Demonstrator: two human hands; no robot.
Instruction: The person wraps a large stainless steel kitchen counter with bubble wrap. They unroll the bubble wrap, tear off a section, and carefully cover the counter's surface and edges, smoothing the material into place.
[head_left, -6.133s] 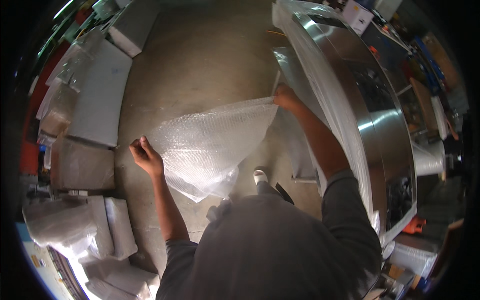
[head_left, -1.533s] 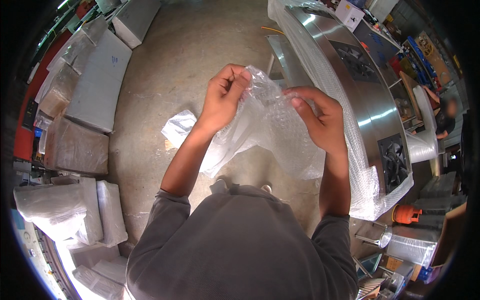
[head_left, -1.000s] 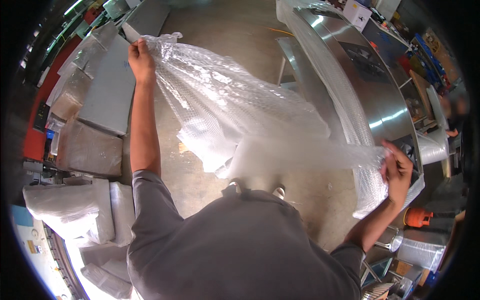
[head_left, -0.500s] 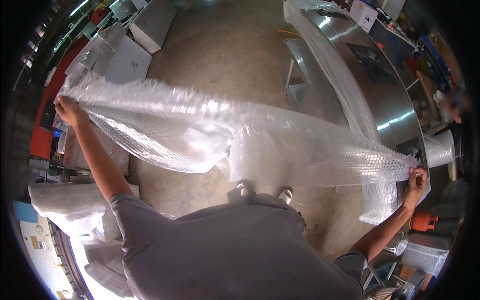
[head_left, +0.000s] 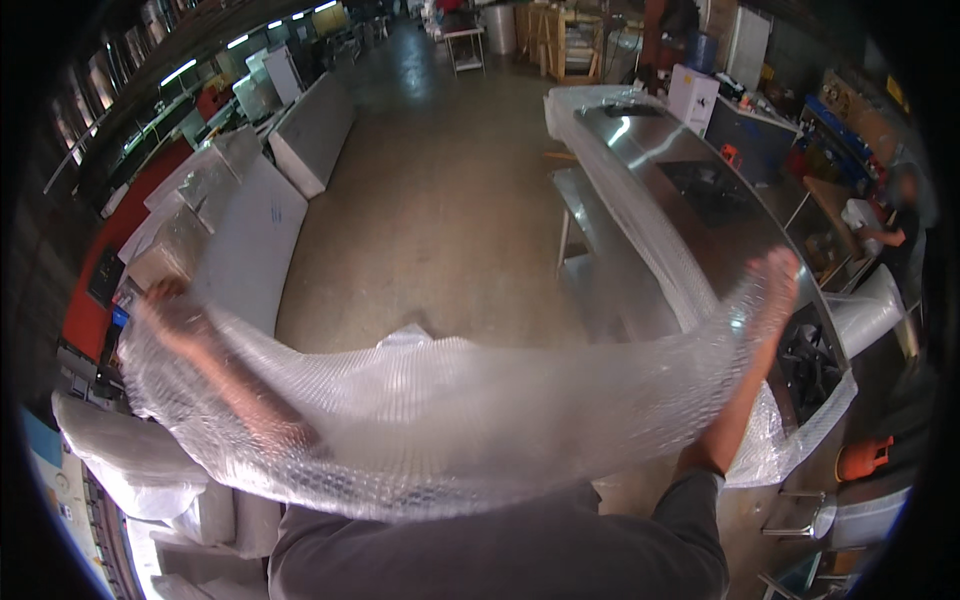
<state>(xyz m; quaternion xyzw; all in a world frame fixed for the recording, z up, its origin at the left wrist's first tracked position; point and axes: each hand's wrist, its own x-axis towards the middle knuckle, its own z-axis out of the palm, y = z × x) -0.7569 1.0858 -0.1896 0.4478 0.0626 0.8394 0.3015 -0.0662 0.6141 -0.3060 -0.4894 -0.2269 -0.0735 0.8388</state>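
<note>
A wide sheet of clear bubble wrap (head_left: pixel 430 400) hangs in a sagging curve in front of my body, blurred by motion. At its upper left end is my left hand (head_left: pixel 170 305), smeared but closed on the sheet's edge, and the plastic drapes over that forearm. Raised at the other end, my right hand (head_left: pixel 775 268) grips the opposite corner. The right forearm shows partly behind the film. Beside my right hand stands a long stainless steel counter (head_left: pixel 690 150) with dark inset panels, its near side covered with more bubble wrap (head_left: pixel 640 225).
Wrapped boxes and white panels (head_left: pixel 245 235) line the left. Padded wrapped pieces (head_left: pixel 130 450) lie nearer. A bubble wrap roll (head_left: pixel 868 312), an orange gas cylinder (head_left: pixel 863 458) and a stool (head_left: pixel 810 515) stand at right. Another person (head_left: pixel 900 235) works at the far right.
Both hands have risen and moved inward, the right one most. The taut sheet now sags toward my chest and over my left forearm. The view has tilted up, showing more of the room.
</note>
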